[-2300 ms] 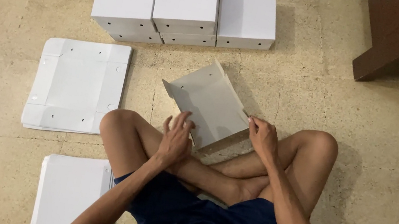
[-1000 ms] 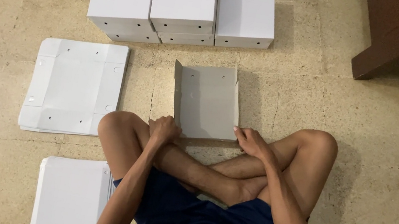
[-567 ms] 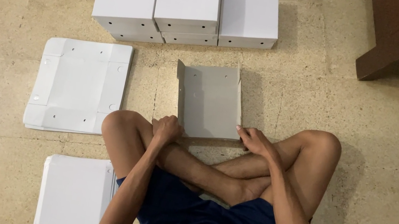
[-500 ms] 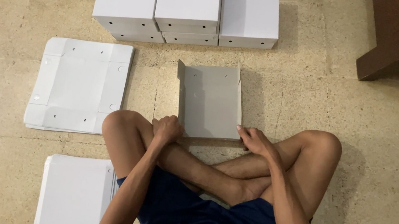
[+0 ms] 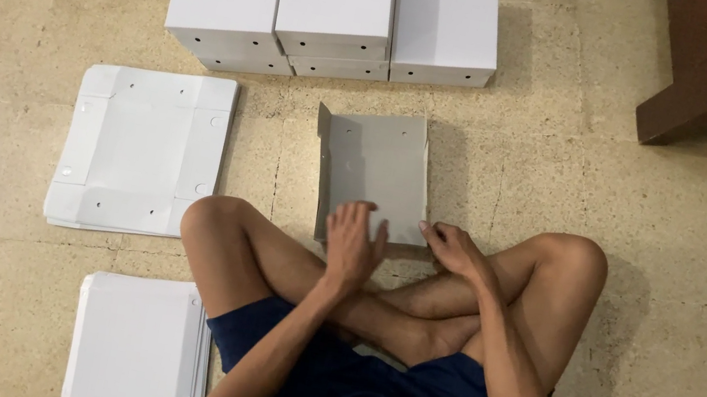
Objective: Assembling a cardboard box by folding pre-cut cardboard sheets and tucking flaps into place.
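Two hands work one sheet from where I watch: a grey-white cardboard blank [image 5: 374, 173] lying on the floor [image 5: 679, 217] just ahead of the crossed legs, its left flap standing up along the edge. I judge it light and thin, stiff across the panel but quick to bend at the scored lines, and smooth enough to slide on the tiles. It looks easy to crease in the wrong place, so the sound places to hold seem the edges and flaps near the folds, not the middle of the panel.

My left hand [image 5: 352, 247] lies palm down on the near edge of the blank, fingers spread and pointing away, pressing rather than pinching; its forearm runs up from low in the frame. My right hand [image 5: 453, 248] rests at the near right corner, fingers curled loosely onto the edge, wrist over the right knee; I cannot tell whether that grip pinches the board or only touches it.

Beyond stand three folded white boxes [image 5: 334, 6]; a flat white blank [image 5: 141, 149] lies to the left.
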